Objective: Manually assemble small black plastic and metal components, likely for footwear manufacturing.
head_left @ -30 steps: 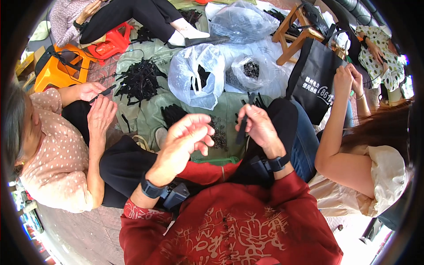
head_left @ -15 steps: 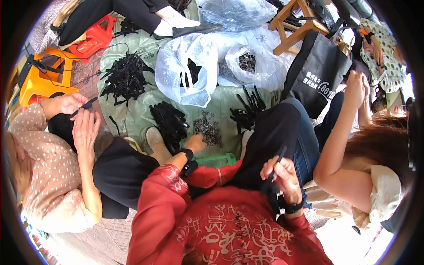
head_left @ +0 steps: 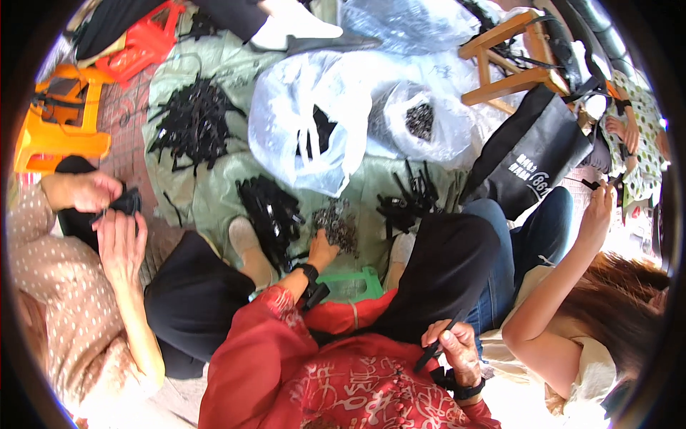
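Observation:
My left hand [head_left: 324, 252] is at the near left edge of a small pile of metal buckles [head_left: 339, 220], fingertips bent down against it. Whatever those fingers pinch is too small to make out. Off to the right, above my thigh, my right hand [head_left: 457, 349] is closed around a black strap [head_left: 433, 352], whose ends stick out on both sides of the fingers. A bundle of black straps [head_left: 270, 211] lies left of the buckles, and a looser bunch of black straps [head_left: 409, 198] lies to their right. Below the pile is a green plastic stool [head_left: 363, 283], partly covered by red cloth.
Behind the pile stand a clear plastic bag [head_left: 286, 121] and a second bag of small metal parts [head_left: 450, 132]. More black straps [head_left: 196, 121] are heaped at far left. People sit close on both sides. A black tote bag [head_left: 529, 154] and a wooden stool [head_left: 500, 53] stand right.
The whole view has shifted a little. My left hand stays by the buckles, and my right hand still holds the strap. The right-hand neighbour's hands have moved outward.

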